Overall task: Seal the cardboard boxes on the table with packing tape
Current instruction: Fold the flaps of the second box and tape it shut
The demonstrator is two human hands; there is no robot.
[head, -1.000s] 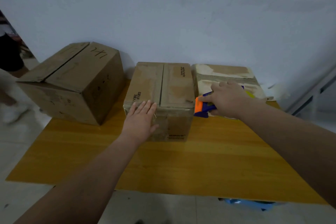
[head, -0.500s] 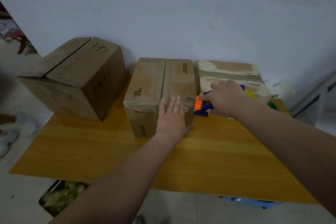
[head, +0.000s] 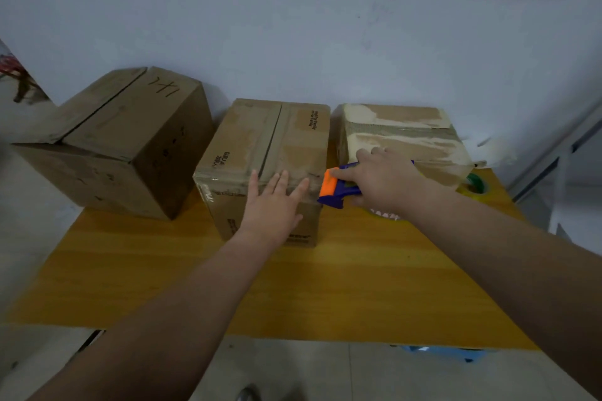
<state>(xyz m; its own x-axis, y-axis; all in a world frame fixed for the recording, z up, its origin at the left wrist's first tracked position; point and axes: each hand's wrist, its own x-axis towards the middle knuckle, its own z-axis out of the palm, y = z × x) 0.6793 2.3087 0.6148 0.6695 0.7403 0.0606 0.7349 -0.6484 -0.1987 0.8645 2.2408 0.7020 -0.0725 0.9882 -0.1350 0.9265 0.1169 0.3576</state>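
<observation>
From the head view, three cardboard boxes stood in a row at the back of the wooden table (head: 325, 286), against the wall. The left hand (head: 273, 205) lay flat, fingers straight and spread, pressing the near top edge of the middle box (head: 270, 140). The right hand (head: 381, 182) was curled round a blue and orange tape dispenser (head: 335, 189), held against that box's near right corner. The left box (head: 130, 133) sat angled; the right box (head: 400, 137) showed pale, torn patches. A green tape roll (head: 475, 184) lay beside the right box.
</observation>
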